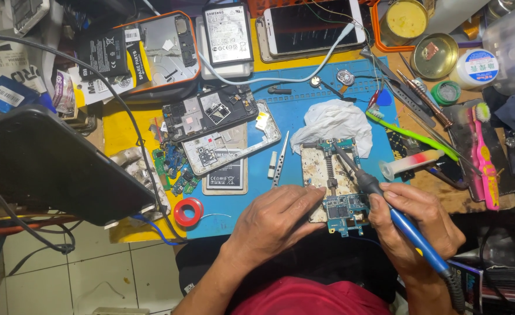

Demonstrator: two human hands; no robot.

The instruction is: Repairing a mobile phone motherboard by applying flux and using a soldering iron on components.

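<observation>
The right hand (412,224) grips a blue soldering iron (386,201); the left hand (281,219) pins the circuit board (346,211), clamped near the mat's (234,216) near edge. Steady pressure and brief tip contact probably serve best.

Blue circuit board (346,211) flat in holder (326,169)

My left hand (278,219) and right hand (415,224) are bare: no gloves, rings or watch visible. Both forearms are uncovered up to the lower frame edge, so no sleeve shows. I wear a red garment (313,297), plain, seen at bottom centre below dark fabric across my lap.
</observation>
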